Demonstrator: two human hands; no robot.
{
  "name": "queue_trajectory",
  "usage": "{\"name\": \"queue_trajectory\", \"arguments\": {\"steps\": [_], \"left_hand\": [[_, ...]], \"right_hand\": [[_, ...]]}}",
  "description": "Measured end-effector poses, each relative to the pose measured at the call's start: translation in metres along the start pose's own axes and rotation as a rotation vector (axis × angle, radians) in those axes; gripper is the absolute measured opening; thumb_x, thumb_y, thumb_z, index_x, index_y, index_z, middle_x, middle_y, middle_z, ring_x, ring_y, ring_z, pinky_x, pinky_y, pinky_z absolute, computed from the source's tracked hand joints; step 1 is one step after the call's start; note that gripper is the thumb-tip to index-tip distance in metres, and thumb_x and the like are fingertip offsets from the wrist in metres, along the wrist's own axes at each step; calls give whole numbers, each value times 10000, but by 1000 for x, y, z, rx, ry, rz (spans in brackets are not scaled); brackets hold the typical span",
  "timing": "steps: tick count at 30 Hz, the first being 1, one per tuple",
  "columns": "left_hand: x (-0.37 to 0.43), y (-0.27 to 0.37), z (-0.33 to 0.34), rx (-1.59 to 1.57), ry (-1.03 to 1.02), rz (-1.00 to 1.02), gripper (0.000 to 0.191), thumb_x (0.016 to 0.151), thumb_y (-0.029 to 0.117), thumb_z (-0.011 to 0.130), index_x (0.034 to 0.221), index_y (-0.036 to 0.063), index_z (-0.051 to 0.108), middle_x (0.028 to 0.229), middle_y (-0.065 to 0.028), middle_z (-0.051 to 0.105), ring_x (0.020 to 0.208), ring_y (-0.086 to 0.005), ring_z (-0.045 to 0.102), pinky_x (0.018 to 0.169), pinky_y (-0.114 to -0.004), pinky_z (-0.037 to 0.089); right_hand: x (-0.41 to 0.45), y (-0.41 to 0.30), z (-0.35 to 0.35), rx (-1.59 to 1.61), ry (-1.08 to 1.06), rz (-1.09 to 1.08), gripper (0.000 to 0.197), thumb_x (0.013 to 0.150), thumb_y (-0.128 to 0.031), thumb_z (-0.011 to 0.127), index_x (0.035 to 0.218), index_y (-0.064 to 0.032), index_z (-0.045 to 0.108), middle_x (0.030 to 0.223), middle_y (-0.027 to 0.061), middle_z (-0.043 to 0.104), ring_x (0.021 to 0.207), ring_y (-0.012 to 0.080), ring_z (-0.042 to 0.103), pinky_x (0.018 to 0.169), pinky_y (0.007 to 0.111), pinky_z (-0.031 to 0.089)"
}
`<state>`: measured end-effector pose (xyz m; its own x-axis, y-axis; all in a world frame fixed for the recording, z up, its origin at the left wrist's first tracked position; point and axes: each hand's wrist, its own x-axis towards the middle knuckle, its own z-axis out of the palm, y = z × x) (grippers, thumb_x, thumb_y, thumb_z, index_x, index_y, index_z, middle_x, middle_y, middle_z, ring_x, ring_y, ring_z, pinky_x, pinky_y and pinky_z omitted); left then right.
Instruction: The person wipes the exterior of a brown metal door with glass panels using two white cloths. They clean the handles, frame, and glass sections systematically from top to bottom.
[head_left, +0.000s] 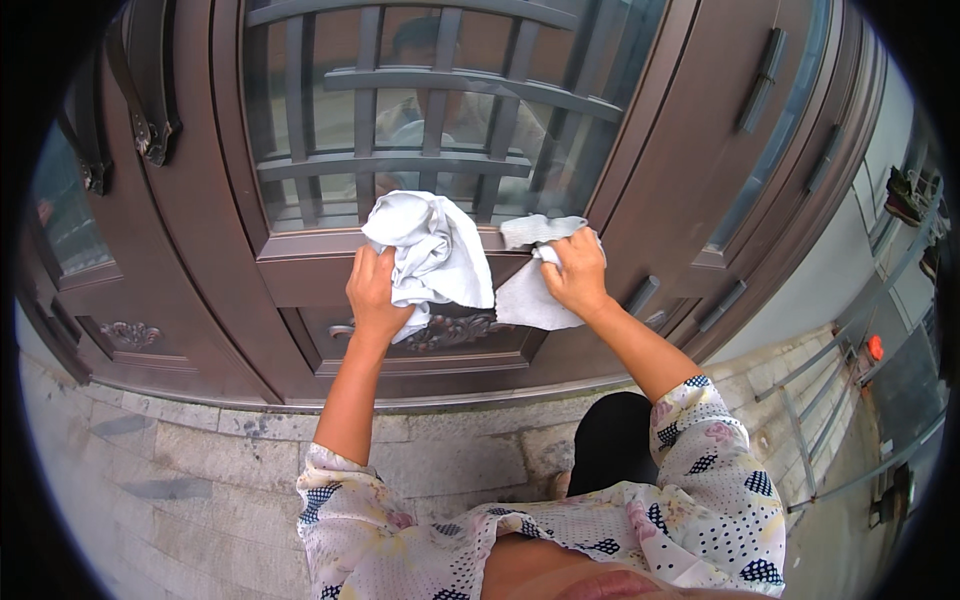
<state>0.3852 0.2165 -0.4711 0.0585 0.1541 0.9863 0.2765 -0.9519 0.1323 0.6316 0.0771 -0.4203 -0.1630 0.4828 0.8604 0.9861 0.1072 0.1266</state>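
My left hand (373, 294) grips a bunched white cloth (442, 251), whose loose folds spread to the right of my fingers. In my right hand (579, 274) is a second, greyish-white cloth (536, 301); one end sticks out above the fist and a flap hangs below. Both hands are before the lower part of a brown metal door (622, 202), near the bottom of its glass pane (472, 135). Dark lattice bars (431, 161) cross the pane, which mirrors a person. The white cloth partly covers an ornamental relief (457, 330) on the panel below. Whether either cloth touches the door, I cannot tell.
Ornate dark door handles (150, 112) are at upper left. Hinges (763, 81) stick out along the right frame. Stone paving (225, 457) lies under the door. To the right stands a metal rack (806, 420) with shoes (904, 196) above and a red object (874, 347) beside it.
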Motion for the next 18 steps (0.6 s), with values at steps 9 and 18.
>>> {"name": "queue_trajectory", "arguments": {"steps": [9, 18], "left_hand": [[15, 42, 14, -235, -158, -343, 461, 715, 32, 668, 1155, -15, 538, 1108, -203, 580, 1015, -380, 583, 847, -386, 470], [122, 58, -51, -78, -325, -419, 517, 735, 51, 654, 1227, -26, 514, 1131, -119, 618, 1033, -172, 572, 904, -302, 439]], "right_hand": [[38, -33, 40, 495, -118, -70, 341, 624, -68, 650, 962, -26, 638, 931, 135, 604, 911, 317, 564, 772, 381, 479], [68, -5, 6, 611, 416, 23, 443, 606, 64, 632, 1033, -57, 633, 1084, 112, 584, 1007, 320, 542, 845, 405, 459]]}}
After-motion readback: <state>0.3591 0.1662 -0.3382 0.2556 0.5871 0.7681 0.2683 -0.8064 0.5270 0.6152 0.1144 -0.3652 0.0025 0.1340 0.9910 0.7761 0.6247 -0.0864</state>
